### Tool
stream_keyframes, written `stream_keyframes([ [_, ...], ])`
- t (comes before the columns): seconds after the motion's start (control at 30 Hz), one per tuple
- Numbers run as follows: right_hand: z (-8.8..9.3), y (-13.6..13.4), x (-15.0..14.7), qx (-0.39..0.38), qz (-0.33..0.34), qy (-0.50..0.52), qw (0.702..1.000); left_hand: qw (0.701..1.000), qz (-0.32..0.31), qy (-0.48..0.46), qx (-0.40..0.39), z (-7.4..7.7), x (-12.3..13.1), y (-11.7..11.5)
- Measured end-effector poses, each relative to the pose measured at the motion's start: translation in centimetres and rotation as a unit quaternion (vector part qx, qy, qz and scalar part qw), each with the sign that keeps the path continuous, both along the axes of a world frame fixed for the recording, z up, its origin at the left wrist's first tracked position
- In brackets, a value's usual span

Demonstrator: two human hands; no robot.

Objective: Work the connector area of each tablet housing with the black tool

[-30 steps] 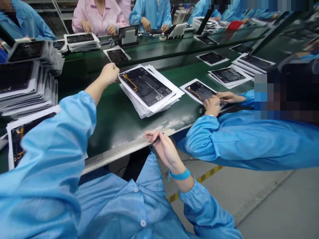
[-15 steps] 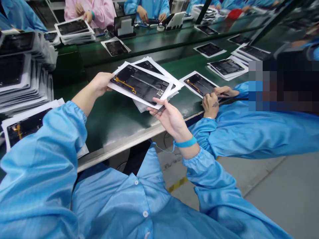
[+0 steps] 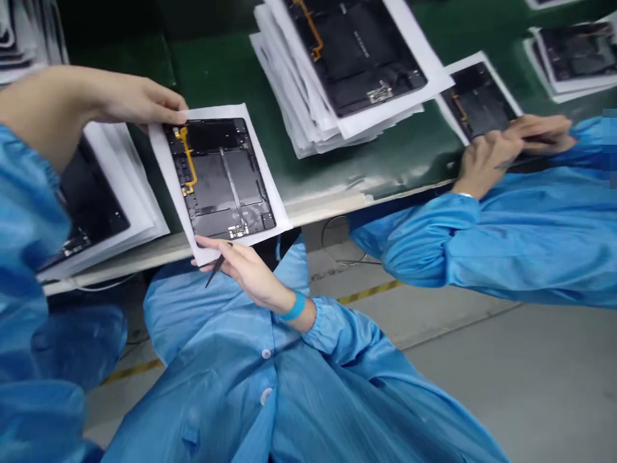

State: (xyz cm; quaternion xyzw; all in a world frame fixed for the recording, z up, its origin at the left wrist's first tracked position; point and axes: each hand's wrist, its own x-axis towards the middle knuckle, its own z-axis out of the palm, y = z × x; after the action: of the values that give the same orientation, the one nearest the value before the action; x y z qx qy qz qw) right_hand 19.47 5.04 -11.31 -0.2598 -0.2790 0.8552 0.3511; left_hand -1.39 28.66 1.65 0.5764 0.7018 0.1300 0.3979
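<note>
A black device panel (image 3: 224, 183) with an orange flex strip lies on a white sheet (image 3: 169, 173), tilted over the bench's front edge. My left hand (image 3: 154, 103) pinches the sheet's upper left corner. At the lower left corner, my right hand (image 3: 238, 263) grips the sheet, thumb on top, with a thin dark pointed tool (image 3: 215, 269) between its fingers. Right of the panel stands a stack of sheets (image 3: 294, 109) topped by another black panel (image 3: 359, 51). Further panels on sheets (image 3: 103, 186) lie beyond my left arm.
A co-worker's hands (image 3: 496, 151) rest at a panel (image 3: 482, 99) on the right of the green bench (image 3: 212, 71). Another small pile (image 3: 578, 54) lies at the far right. Stacked sheets (image 3: 33, 32) stand at the upper left.
The held panel and sheet have moved left and nearer my body, away from the stack, with both hands still on them. The view has tilted down, and the dark tool now shows at my right hand.
</note>
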Motion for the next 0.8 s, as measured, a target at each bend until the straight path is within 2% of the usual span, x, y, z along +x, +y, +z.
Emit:
stream_keyframes([
  [0.1,-0.1,0.7,0.5,0.007,0.054,-0.011,0.998,0.986,-0.108,0.122,-0.037,-1.8,0.8,1.6],
  [0.2,0.3,1.5,2.8,0.056,0.141,-0.06,0.987,0.966,-0.143,0.215,-0.009,-2.3,1.9,2.2],
  [0.27,0.7,2.1,4.8,0.105,0.15,-0.105,0.978,0.957,-0.143,0.253,0.011,-2.0,2.7,0.8],
  [0.33,1.2,2.9,7.0,0.158,0.087,-0.163,0.97,0.949,-0.15,0.275,0.046,-1.6,3.6,-2.3],
  [0.43,1.4,4.7,9.5,0.209,-0.073,-0.235,0.946,0.922,-0.242,0.276,0.122,-2.2,5.0,-9.4],
  [0.5,1.2,6.2,10.5,0.225,-0.141,-0.266,0.927,0.922,-0.288,0.216,0.139,-3.8,5.4,-14.4],
  [0.6,0.5,8.5,10.7,0.235,-0.156,-0.306,0.91,0.915,-0.31,0.157,0.204,-7.3,5.4,-19.9],
  [0.7,-0.1,10.3,10.1,0.238,-0.129,-0.328,0.905,0.894,-0.321,0.18,0.255,-9.6,5.3,-22.1],
  [0.8,-0.2,11.1,9.6,0.249,-0.098,-0.335,0.903,0.894,-0.314,0.184,0.26,-10.3,5.2,-22.2],
])
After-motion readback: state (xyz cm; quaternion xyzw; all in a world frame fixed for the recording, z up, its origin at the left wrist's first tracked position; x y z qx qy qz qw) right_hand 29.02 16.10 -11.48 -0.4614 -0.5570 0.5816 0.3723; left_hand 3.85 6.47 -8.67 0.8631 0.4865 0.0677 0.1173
